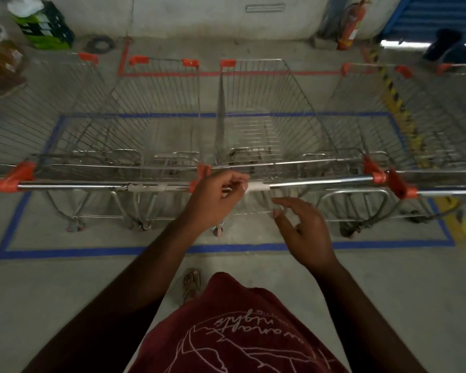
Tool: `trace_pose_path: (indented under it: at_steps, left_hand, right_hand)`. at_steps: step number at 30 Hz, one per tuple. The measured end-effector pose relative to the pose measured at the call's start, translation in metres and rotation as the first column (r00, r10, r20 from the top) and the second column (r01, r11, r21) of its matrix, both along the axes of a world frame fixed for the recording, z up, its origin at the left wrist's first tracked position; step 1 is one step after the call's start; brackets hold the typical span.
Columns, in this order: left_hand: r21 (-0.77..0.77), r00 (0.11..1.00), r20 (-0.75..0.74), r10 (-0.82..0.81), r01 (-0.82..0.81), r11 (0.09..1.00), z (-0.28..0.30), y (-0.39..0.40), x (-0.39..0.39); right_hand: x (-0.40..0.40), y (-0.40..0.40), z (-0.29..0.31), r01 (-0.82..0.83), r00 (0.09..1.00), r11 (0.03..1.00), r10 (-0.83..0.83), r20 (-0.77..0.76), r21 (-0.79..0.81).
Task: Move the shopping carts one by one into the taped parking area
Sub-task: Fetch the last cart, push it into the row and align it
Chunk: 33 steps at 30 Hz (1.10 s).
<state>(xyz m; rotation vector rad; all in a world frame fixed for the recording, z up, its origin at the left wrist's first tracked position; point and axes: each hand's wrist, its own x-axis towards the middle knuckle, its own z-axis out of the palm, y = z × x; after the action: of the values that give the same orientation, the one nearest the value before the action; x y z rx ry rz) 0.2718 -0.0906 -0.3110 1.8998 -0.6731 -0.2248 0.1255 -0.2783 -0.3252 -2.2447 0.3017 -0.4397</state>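
Concrete floor (65, 286) spreads out under us, marked with a blue tape rectangle (145, 249) whose near edge runs just ahead of our feet, and a red tape outline (172, 74) beyond it by the far wall. Across the blue rectangle stands a row of wire carts side by side. We face the middle cart (267, 109), with its neighbour (145, 103) tight on the left and another cart (361, 109) on the right; their orange corner caps nearly touch. More carts reach out of view at both edges. A fire extinguisher (351, 22) leans by the wall at the back.

The middle cart sits inside the blue tape, rear wheels close to the near line. Our left hand (215, 197) is loosely curled at the handle bar (320, 181); with the blur we cannot tell whether it grips the bar or merely brushes it. Our right hand (304, 227) is released, fingers spread, just below the bar and clear of it.

We judge the risks to be these: with no firm hold, the cart could roll back over the near line; a crooked nudge could lock its basket against a neighbour's wires; and fingers near those orange caps could get pinched between handles.
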Motion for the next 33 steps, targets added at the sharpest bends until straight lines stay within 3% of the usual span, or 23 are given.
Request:
trace_pose_path:
  at_steps: [9,17,24,27,31,33]
  left_hand:
    - [0.037,0.936,-0.019,-0.352,0.352,0.935,0.014,-0.112,-0.066]
    - [0.036,0.881,-0.145,-0.450,0.460,0.887,0.004,-0.184,-0.065]
    - [-0.031,0.873,-0.233,-0.428,0.433,0.901,-0.014,-0.251,-0.031]
    - [0.008,0.896,-0.182,-0.406,0.414,0.910,-0.025,-0.278,-0.017]
    - [0.056,0.941,0.011,-0.339,0.337,0.940,-0.035,-0.310,-0.008]
    - [0.092,0.949,-0.058,-0.311,0.316,0.944,-0.038,-0.323,-0.007]
  right_hand:
    - [-0.061,-0.065,0.017,0.083,0.996,0.986,-0.078,-0.041,0.142]
    - [-0.075,-0.127,0.016,0.254,0.967,0.961,-0.249,-0.054,0.114]
    - [-0.047,-0.199,0.008,0.273,0.958,0.960,-0.266,-0.106,0.058]
    - [-0.034,-0.230,0.007,0.255,0.961,0.966,-0.249,-0.121,0.035]
    - [-0.033,-0.274,0.008,0.205,0.965,0.971,-0.221,-0.140,-0.119]
    - [-0.039,-0.295,0.008,0.180,0.972,0.962,-0.206,-0.114,-0.204]
